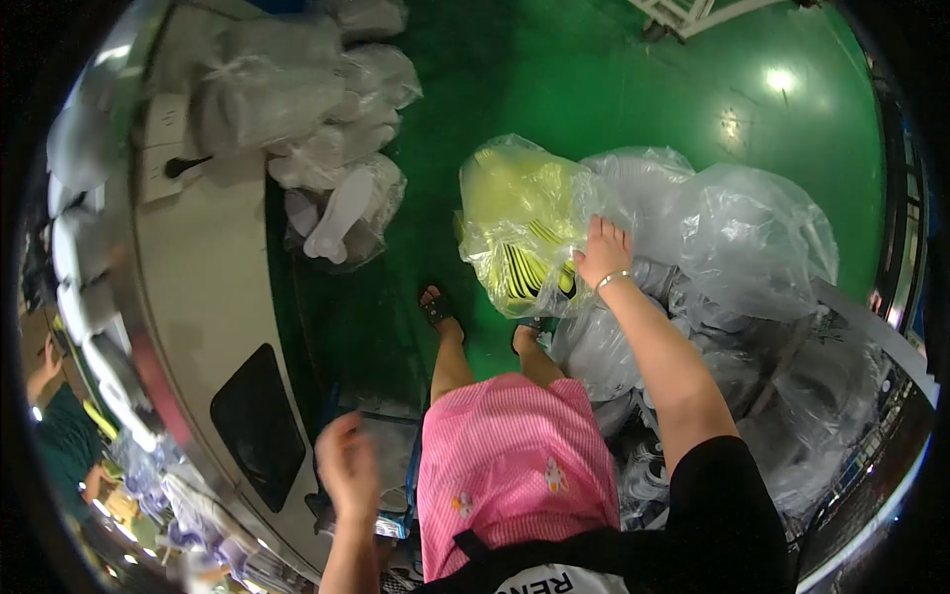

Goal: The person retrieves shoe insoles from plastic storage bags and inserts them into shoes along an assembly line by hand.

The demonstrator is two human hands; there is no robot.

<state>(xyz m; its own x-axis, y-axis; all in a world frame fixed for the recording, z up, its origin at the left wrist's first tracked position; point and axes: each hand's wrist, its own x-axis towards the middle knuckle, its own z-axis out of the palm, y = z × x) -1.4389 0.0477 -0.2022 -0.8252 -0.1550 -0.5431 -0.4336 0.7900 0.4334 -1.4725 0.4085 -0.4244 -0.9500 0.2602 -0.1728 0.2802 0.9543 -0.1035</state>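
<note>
My right hand point(604, 253) rests on the right side of a clear plastic bag point(507, 238) on the floor. Its fingers are stretched out against the film. Inside that bag, bright yellow shoe soles point(537, 265) are stacked with dark gaps or edges between them. My left hand point(346, 465) is raised beside the workbench, away from the bags. Motion smears its fingers, and nothing can be made out in it.
More clear bags of greyish pieces point(742, 233) lie to the right. Bagged white soles point(341, 213) are piled beside the workbench point(213, 287), which bears a black pad point(259, 426). A wheeled white frame point(693, 15) stands at the top. Another person point(59, 436) is at far left.
</note>
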